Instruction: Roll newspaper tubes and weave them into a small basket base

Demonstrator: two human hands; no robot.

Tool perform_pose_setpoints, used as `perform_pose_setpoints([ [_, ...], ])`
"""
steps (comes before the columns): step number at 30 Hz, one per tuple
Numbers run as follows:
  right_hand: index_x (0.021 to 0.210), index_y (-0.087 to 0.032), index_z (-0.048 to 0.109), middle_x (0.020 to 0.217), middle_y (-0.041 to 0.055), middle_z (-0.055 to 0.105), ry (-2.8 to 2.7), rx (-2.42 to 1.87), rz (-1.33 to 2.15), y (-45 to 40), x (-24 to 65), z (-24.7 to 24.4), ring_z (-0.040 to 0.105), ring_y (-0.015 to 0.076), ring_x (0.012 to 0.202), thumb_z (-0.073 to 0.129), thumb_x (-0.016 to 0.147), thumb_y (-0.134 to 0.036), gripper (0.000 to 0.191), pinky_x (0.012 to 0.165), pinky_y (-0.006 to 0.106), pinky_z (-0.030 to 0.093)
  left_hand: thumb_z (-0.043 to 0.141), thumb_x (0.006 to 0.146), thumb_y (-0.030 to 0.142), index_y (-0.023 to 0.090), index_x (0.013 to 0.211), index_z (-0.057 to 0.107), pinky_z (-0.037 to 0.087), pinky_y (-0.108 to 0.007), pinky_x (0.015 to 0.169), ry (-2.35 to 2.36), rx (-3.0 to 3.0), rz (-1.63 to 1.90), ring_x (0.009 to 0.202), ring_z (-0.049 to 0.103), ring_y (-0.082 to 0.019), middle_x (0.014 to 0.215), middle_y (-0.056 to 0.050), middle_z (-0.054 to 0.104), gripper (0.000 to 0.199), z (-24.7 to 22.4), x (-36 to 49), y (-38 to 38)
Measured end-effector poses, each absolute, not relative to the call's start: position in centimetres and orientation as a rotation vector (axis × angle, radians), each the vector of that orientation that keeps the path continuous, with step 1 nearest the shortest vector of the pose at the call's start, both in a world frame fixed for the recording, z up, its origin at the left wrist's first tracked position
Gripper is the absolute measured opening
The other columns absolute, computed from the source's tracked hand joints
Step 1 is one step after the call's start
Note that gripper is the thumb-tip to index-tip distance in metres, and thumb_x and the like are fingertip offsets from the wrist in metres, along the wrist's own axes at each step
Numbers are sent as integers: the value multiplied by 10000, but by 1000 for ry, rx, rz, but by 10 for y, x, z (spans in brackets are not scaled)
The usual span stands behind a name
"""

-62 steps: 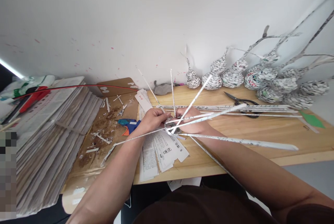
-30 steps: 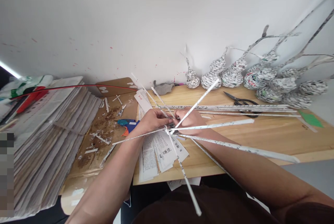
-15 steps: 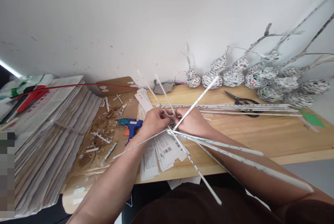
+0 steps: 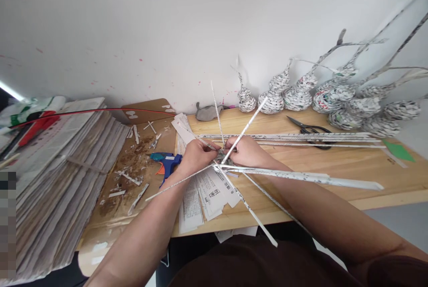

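Observation:
Rolled newspaper tubes (image 4: 245,128) radiate like spokes from a small woven centre (image 4: 224,157) held between my hands above the table. My left hand (image 4: 199,154) is closed at the left side of the weave, thumb and fingers pinching the tubes there. On the far right side of the weave, my right hand (image 4: 246,151) is closed too, its fingertips gripping the work and partly hidden behind a tube. Two long tubes lying nearly together (image 4: 301,176) reach right across my right forearm. Cut newspaper strips (image 4: 209,195) lie on the table beneath the weave.
A blue glue gun (image 4: 169,162) and paper scraps lie on stained cardboard (image 4: 110,206) at left, beside stacked newspapers (image 4: 63,180). Behind are loose paper tubes (image 4: 284,137), black scissors (image 4: 312,128), a grey cloth (image 4: 207,113) and several woven gourd shapes (image 4: 300,93) along the wall.
The woven centre has turned a little in my hands. The long right-hand tubes have swung up and drawn together; one upright tube now points straighter up, and another has tipped left.

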State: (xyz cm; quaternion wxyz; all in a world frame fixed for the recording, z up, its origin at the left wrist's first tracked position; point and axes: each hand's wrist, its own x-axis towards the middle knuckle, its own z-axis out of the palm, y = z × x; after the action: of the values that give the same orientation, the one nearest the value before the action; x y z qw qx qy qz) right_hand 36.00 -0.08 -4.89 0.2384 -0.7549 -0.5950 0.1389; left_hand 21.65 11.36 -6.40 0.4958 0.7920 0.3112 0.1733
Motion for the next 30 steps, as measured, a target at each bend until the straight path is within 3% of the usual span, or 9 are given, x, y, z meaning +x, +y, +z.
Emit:
perform_pose_setpoints([
  [14, 698, -192, 723, 681, 28, 695, -1669, -2124, 446, 0, 358, -39, 577, 148, 624, 539, 728, -116, 201, 558, 238, 331, 618, 687, 181, 148, 863, 764, 516, -277, 706, 628, 1891, 307, 766, 688, -204, 828, -49, 758, 231, -65, 216, 116],
  [20, 780, -199, 740, 727, 40, 706, -1656, -2110, 490, 2, 354, -42, 613, 159, 660, 590, 757, -172, 154, 560, 228, 362, 705, 692, 303, 138, 987, 737, 518, -295, 677, 479, 1771, 249, 752, 688, -224, 791, -67, 746, 340, -60, 216, 116],
  [25, 797, -213, 735, 767, 29, 714, -1606, -2060, 532, 1, 353, -41, 633, 161, 681, 578, 795, -201, 158, 583, 230, 404, 712, 685, 316, 138, 941, 759, 516, -297, 653, 548, 1745, 274, 697, 680, -215, 781, -68, 749, 316, -64, 216, 117],
  [30, 944, -217, 699, 882, 37, 722, -1573, -2082, 492, -2, 358, -38, 647, 168, 742, 578, 798, -187, 192, 614, 228, 427, 711, 680, 303, 150, 884, 770, 507, -278, 659, 640, 1792, 408, 715, 677, -203, 808, -69, 754, 261, -63, 216, 118],
])
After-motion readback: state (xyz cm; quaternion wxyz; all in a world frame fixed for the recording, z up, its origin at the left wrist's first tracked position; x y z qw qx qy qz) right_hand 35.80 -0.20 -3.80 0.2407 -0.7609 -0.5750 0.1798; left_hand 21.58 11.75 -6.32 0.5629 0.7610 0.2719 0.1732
